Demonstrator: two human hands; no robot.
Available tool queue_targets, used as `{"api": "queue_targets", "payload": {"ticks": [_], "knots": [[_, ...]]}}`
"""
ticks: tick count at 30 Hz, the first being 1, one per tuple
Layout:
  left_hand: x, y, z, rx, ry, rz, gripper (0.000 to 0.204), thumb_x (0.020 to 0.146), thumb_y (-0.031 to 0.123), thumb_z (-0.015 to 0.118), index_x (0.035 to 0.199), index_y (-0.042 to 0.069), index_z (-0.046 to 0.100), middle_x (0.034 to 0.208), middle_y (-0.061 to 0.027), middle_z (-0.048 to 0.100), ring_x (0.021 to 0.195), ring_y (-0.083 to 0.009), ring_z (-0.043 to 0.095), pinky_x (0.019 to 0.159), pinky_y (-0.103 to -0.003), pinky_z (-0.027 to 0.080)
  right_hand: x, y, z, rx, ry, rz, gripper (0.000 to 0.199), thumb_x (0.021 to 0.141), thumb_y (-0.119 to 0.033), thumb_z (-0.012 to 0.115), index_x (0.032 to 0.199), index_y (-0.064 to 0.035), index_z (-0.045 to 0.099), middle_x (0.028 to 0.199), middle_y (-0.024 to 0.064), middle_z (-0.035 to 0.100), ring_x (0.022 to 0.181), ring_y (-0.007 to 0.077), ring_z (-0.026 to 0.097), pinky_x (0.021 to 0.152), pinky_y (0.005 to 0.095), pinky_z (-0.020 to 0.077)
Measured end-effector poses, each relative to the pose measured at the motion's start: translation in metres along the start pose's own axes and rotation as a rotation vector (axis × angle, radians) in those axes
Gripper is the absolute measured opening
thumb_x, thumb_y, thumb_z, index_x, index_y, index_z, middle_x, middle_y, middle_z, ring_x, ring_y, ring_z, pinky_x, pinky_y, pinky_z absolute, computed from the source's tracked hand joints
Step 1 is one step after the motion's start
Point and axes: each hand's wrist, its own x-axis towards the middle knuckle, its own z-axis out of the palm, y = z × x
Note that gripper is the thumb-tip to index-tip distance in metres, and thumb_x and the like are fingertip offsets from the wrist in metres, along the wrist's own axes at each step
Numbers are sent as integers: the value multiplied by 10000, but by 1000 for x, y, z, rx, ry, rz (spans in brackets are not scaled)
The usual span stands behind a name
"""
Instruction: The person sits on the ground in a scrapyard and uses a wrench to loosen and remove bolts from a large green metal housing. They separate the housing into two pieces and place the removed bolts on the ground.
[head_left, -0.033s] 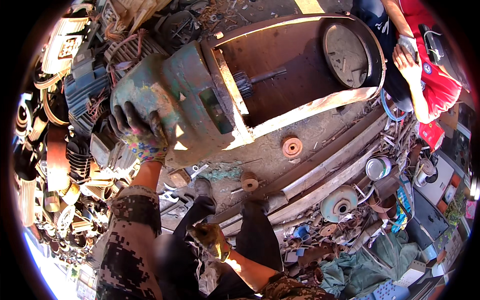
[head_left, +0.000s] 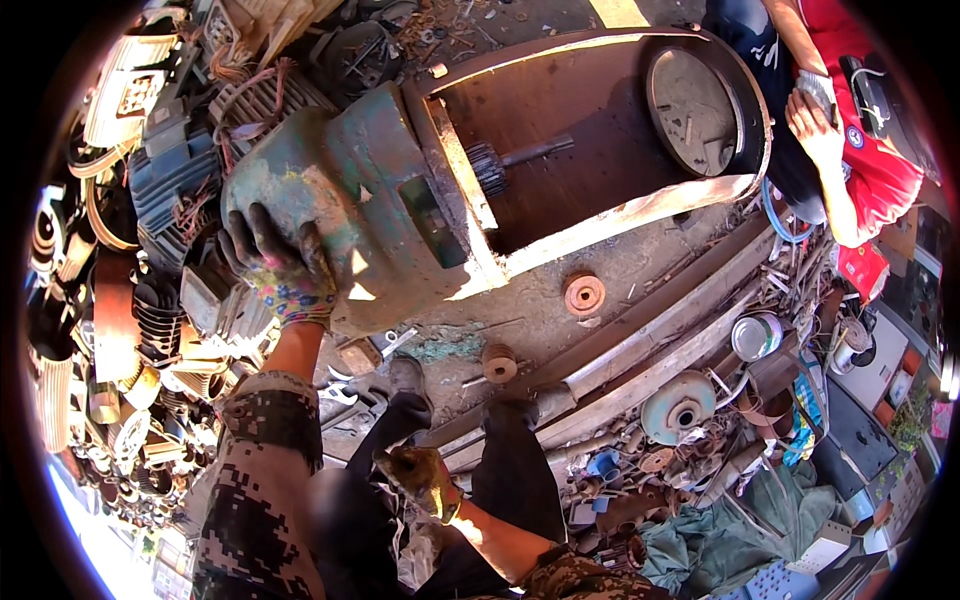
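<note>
My left hand (head_left: 280, 270), in a flowered glove with dark fingers, lies with its fingers spread on the rounded end of a large green machine housing (head_left: 370, 190). Patches of the housing's paint are worn. From its open side, a rusty metal frame (head_left: 620, 205) extends to the right, with a toothed shaft (head_left: 520, 155) inside and a round opening at the far end. Near my knees, my right hand (head_left: 422, 482), in a dirty yellow glove, is curled closed. Whatever it may hold is hidden. It stays apart from the housing.
A person in red (head_left: 850, 130) sits at the frame's right end. Finned motor casings (head_left: 175, 180) crowd the left. Two rusty rollers (head_left: 584, 294) stand on the ground, wrenches (head_left: 340, 395) lie by my foot, and long metal beams (head_left: 660, 310) cross toward the scrap at right.
</note>
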Motion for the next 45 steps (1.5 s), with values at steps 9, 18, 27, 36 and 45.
{"api": "queue_targets", "payload": {"ticks": [9,18,27,36,45], "knots": [[-1,0,1,-8,5,2,722,990,458,573,1547,54,353,1494,-323,396,1353,-574,356,1127,-671,256,1,-1,-4,-81,-3,-30,530,999,-379,656,653,-8,503,561,143,459,506,184,434,525,421,351],[1,0,-1,-7,11,4,712,989,460,571,1533,45,376,1498,-319,396,1354,-575,355,1120,-673,261,1,-9,-6,-62,-20,18,541,984,-390,669,659,3,489,567,165,424,517,211,379,531,439,340],[-4,-3,1,-25,-7,-23,741,979,461,600,1557,65,360,1538,-319,362,1383,-571,326,1129,-658,261,-1,2,-2,-127,16,-6,546,989,-410,648,662,2,501,554,152,421,516,185,402,531,425,354],[-5,-2,5,-54,10,-13,731,988,464,586,1561,71,358,1538,-319,364,1379,-566,329,1134,-658,249,0,1,-2,-80,22,-5,528,989,-391,660,657,-8,512,547,125,411,527,138,383,525,411,339],[-1,1,1,-16,16,-12,729,1000,487,544,1544,36,363,1525,-316,371,1377,-557,331,1141,-661,233,-1,4,2,-60,12,48,522,988,-374,669,647,-15,506,551,122,415,531,137,377,531,410,338]]}}
